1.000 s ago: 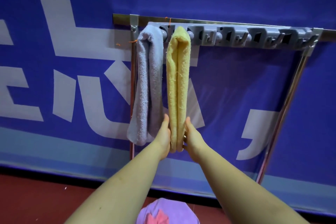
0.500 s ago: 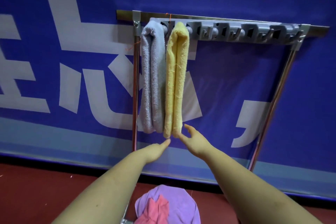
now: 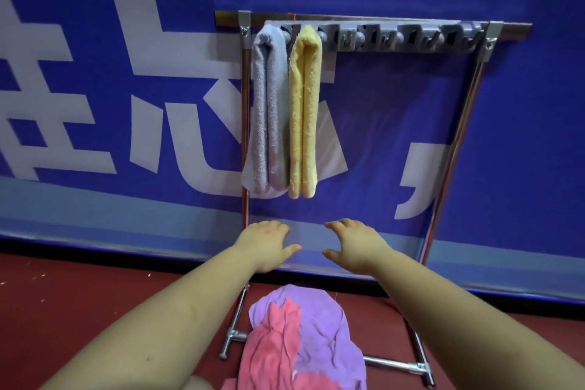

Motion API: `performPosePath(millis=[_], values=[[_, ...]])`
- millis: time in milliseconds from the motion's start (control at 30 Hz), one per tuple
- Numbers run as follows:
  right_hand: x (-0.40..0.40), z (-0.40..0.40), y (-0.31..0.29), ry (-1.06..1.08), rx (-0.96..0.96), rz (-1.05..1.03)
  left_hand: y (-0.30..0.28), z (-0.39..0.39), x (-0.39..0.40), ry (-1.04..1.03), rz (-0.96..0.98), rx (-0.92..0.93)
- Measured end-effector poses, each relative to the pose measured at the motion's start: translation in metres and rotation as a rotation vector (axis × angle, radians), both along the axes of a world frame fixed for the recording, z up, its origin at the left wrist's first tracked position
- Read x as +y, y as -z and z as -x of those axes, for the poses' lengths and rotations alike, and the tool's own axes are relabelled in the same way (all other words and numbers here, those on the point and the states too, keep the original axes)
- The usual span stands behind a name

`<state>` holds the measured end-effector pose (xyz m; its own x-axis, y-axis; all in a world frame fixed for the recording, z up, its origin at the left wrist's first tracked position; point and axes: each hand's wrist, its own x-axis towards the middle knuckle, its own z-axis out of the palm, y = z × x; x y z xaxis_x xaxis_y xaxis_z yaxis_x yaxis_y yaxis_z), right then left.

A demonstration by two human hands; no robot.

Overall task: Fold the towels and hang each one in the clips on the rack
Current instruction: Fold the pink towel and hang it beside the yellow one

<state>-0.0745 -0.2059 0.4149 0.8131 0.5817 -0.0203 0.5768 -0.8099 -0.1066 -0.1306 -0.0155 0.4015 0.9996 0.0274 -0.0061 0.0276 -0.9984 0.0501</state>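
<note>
Behind everything, the blue banner wall with large white characters (image 3: 126, 73) fills the frame. Centre right stands your chrome tube rack with its grey plastic clip strip (image 3: 456, 142). Two folded towels hang side by side from the strip's left end, in the upper centre: the grey terry towel (image 3: 269, 111) and, touching it, the yellow terry towel (image 3: 304, 111). At bottom centre, a crumpled purple cloth (image 3: 326, 326) and pink cloth (image 3: 269, 351) lie heaped on the rack's base. Your left hand (image 3: 266, 244) and right hand (image 3: 354, 244) float below the towels, fingers spread, grasping nothing.
</note>
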Motion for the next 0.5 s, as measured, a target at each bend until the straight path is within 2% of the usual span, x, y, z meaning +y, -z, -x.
performPosePath(millis=[133,333,500], values=[[-0.01,0.017,0.045,-0.002,0.06,0.001,0.047,0.018,-0.006,0.0,0.021,0.004],[-0.01,0.029,0.13,-0.048,0.109,-0.003,0.136,0.036,-0.015,-0.051,0.152,0.035],[-0.017,0.026,0.197,-0.019,0.208,0.049,0.199,0.033,-0.006,-0.07,0.112,0.178]])
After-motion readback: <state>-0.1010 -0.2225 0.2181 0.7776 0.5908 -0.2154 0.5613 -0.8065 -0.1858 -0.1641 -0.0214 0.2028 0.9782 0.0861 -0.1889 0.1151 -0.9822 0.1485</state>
